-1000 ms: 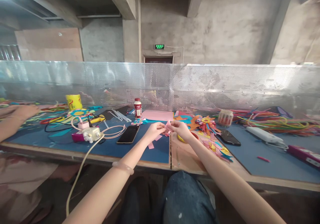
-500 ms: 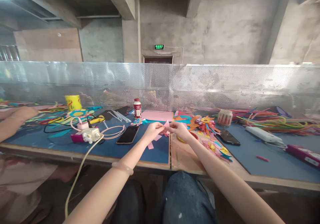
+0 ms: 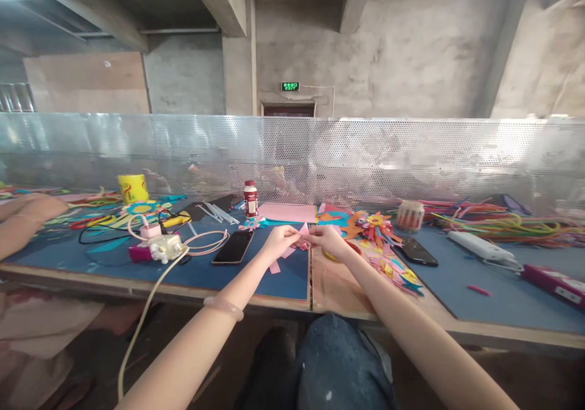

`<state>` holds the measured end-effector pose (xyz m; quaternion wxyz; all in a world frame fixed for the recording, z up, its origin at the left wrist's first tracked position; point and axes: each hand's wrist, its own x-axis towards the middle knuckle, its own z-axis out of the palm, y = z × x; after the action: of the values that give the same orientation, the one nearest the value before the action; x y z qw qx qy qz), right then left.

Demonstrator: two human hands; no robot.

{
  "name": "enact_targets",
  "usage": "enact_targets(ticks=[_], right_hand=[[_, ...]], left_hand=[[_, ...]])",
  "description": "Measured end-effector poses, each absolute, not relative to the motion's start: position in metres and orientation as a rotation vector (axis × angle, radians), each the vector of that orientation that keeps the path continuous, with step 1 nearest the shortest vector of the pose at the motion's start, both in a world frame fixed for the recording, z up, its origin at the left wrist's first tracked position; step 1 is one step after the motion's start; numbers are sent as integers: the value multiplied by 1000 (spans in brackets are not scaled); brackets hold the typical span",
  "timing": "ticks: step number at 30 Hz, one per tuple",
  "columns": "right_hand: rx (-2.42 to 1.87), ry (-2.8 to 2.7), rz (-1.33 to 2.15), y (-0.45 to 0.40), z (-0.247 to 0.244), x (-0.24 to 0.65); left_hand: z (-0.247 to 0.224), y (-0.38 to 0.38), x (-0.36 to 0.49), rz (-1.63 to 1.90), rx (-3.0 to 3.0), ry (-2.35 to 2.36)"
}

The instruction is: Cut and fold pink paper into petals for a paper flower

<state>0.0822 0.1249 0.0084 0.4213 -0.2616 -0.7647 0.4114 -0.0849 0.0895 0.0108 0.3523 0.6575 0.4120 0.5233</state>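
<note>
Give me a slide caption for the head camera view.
Left hand and right hand pinch pink paper above a worktable, red-capped bottle standing beyond.

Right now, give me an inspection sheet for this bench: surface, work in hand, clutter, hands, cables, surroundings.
Surface: blue top, with a bare wooden section in front of the person.
Job's things: small pink paper piece, held; pink scrap lying nearby; exact fold too small to tell.
Clutter: left-side phone, right-side phone, upright red-and-white bottle, multicoloured paper flower.
Hands: left hand and right hand close together, both pinching the pink paper piece.
Cables: pale cord from the white adapter hangs over the front edge; pink cable coiled beside the left-side phone.
Surroundings: perforated metal screen behind; green EXIT sign; another person's arm, far left.
</note>
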Motion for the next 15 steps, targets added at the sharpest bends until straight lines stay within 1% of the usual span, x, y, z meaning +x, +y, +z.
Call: enact_targets(ticks=[15], right_hand=[[-750, -2022, 1001, 123, 12, 86]], left_hand=[[10, 93, -86, 1330, 1703, 1081]])
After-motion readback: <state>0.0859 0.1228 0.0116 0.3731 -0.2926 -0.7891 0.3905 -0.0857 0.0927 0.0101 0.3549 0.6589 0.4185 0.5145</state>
